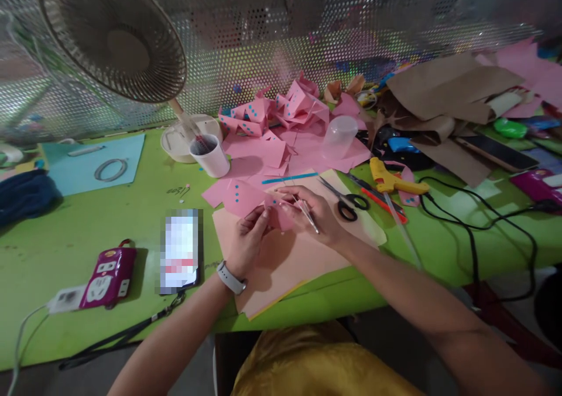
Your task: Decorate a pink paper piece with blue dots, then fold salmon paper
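Note:
My left hand [250,235], with a grey watch band at the wrist, pinches a folded pink paper piece [239,198] marked with small blue squares. My right hand [318,214] is closed around silver tweezers [309,215], its fingertips close to the paper's right part. Both hands are above stacked peach sheets [281,273]. A thin blue paper strip [290,178] lies just beyond my fingers. Black-handled scissors [345,200] rest to the right of my right hand. The fingers partly hide the paper and the tweezer tips.
Folded pink papers [302,103] are heaped at the back, near a clear plastic cup [340,137]. A yellow glue gun [390,179] and its cable lie right. On the left are a white cup [209,156], a fan [127,47], a phone [180,252] and a purple power strip [109,276].

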The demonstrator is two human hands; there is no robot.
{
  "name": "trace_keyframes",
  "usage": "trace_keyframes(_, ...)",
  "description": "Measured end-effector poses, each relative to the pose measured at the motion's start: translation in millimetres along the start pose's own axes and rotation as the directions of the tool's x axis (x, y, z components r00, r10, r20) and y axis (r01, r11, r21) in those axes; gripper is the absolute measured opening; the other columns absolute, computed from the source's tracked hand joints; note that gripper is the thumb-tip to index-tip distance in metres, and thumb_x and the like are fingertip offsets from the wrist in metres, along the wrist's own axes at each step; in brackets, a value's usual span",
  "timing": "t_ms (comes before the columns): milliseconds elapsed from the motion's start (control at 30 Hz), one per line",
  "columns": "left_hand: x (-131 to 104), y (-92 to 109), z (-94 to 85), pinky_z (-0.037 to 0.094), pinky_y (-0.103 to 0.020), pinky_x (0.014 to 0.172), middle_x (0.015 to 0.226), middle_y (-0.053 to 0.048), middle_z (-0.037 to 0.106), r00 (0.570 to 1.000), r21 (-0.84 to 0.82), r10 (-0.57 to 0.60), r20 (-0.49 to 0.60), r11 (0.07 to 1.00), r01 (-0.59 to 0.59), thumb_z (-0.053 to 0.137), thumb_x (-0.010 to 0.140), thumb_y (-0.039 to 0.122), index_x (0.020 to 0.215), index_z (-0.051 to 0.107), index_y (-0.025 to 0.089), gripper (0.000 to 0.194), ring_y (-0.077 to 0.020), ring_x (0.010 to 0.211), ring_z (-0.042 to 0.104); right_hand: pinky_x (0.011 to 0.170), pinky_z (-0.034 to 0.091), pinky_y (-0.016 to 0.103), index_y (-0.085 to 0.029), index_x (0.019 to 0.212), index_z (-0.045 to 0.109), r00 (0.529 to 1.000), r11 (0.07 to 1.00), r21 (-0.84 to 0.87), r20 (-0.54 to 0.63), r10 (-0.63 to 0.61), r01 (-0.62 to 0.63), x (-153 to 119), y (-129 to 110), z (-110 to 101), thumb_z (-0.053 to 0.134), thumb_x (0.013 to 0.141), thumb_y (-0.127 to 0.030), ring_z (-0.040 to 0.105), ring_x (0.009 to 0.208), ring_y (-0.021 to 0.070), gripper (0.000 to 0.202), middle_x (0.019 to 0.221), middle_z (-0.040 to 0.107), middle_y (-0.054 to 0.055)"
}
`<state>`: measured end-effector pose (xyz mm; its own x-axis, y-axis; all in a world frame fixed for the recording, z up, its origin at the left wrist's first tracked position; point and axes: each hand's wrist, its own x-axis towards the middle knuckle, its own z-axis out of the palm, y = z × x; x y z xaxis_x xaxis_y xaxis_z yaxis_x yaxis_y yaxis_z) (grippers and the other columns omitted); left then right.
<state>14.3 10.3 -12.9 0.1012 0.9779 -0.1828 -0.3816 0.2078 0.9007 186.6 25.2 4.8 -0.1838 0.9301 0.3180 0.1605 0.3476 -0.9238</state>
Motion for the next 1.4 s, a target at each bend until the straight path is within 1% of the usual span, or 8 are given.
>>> trace_keyframes(167, 1, 1, 0.4, 0.054, -0.017, 0.063, 0.083, 0.001, 0.07, 1.0, -0.045, 0.001, -0.019, 0.999, -0.002, 0.083, 0.071, 0.043, 0.089, 0.076, 0.02, 0.03, -0.007, 0.066, 0.062, 0.084, 0.053, 0.032, -0.022, 0.115, 0.064, 0.995, 0.999, -0.038, -0.096, -0.032, 0.028, -1, 3, -3, 0.055, 0.095, -0.04, 0.066, 0.092, 0.0174, 0.028, 0.102, 0.07, 0.005)
trace_keyframes(367, 1, 0, 1.2, 0.054, -0.017, 0.063, 0.086, 0.0, 0.071, 0.998, -0.076, 0.061, 0.022, 0.995, -0.059, 0.085, 0.068, 0.042, 0.09, 0.076, 0.022, 0.031, -0.0072, 0.068, 0.063, 0.082, 0.054, 0.032, -0.024, 0.121, 0.059, 0.991, 0.987, -0.115, -0.069, -0.116, 0.108, -1, 8, 8, 0.07, 0.085, -0.046, 0.065, 0.088, 0.017, 0.044, 0.1, 0.069, 0.003)
trace_keyframes(633, 2, -1, 1.6, 0.058, -0.023, 0.066, 0.084, -0.002, 0.07, 0.991, -0.042, 0.106, 0.08, 0.994, -0.103, 0.085, 0.068, 0.044, 0.088, 0.074, 0.018, 0.035, -0.011, 0.072, 0.065, 0.085, 0.053, 0.033, -0.023, 0.103, 0.066, 0.957, 0.963, -0.172, -0.166, -0.238, 0.21, 1, 6, 13, 0.053, 0.096, -0.042, 0.066, 0.09, 0.0172, 0.024, 0.1, 0.071, 0.004)
trace_keyframes(867, 5, 1, 0.4, 0.058, -0.023, 0.067, 0.085, -0.001, 0.068, 0.982, 0.013, 0.18, 0.066, 0.983, -0.181, 0.082, 0.071, 0.046, 0.09, 0.071, 0.018, 0.036, -0.0102, 0.071, 0.063, 0.078, 0.053, 0.029, -0.023, 0.112, 0.058, 0.925, 0.974, -0.167, -0.322, -0.2, 0.153, 11, 22, 3, 0.05, 0.096, -0.042, 0.065, 0.083, 0.0157, 0.025, 0.09, 0.067, 0.003)
trace_keyframes(967, 8, 3, -3.1, 0.061, -0.028, 0.073, 0.092, -0.002, 0.068, 0.968, 0.044, 0.235, 0.088, 0.97, -0.239, 0.081, 0.073, 0.042, 0.095, 0.069, 0.019, 0.035, -0.0127, 0.078, 0.065, 0.079, 0.05, 0.028, -0.022, 0.112, 0.061, 0.949, 0.911, -0.397, -0.227, -0.219, 0.115, 17, 26, -13, 0.054, 0.093, -0.033, 0.065, 0.086, 0.0167, 0.023, 0.095, 0.069, 0.004)
trace_keyframes(1067, 12, 5, -8.4, 0.062, -0.033, 0.076, 0.099, -0.004, 0.069, 0.957, 0.06, 0.278, 0.079, 0.957, -0.283, 0.08, 0.075, 0.039, 0.106, 0.066, 0.021, 0.039, -0.0164, 0.087, 0.067, 0.077, 0.046, 0.028, -0.02, 0.115, 0.066, 0.997, 0.74, -0.669, 0.018, -0.069, 0.064, 22, 26, -31, 0.052, 0.092, -0.023, 0.065, 0.084, 0.0195, 0.027, 0.091, 0.072, 0.006)
trace_keyframes(1233, 19, 6, -15.5, 0.061, -0.036, 0.078, 0.103, -0.005, 0.071, 0.95, 0.04, 0.311, 0.035, 0.949, -0.312, 0.08, 0.074, 0.037, 0.111, 0.061, 0.021, 0.045, -0.0177, 0.089, 0.068, 0.081, 0.042, 0.033, -0.021, 0.117, 0.07, 0.958, 0.429, -0.886, 0.256, 0.13, 0.179, 20, 14, -39, 0.047, 0.095, -0.017, 0.064, 0.097, 0.0272, 0.032, 0.099, 0.071, 0.013)
trace_keyframes(1400, 22, 6, -17.4, 0.059, -0.038, 0.084, 0.1, -0.005, 0.071, 0.943, 0.058, 0.333, -0.004, 0.942, -0.332, 0.083, 0.07, 0.038, 0.106, 0.061, 0.019, 0.047, -0.0172, 0.086, 0.069, 0.08, 0.041, 0.031, -0.022, 0.119, 0.07, 0.929, 0.395, -0.896, 0.304, 0.213, 0.203, 14, -1, -35, 0.045, 0.094, -0.012, 0.063, 0.099, 0.0269, 0.037, 0.108, 0.068, 0.014)
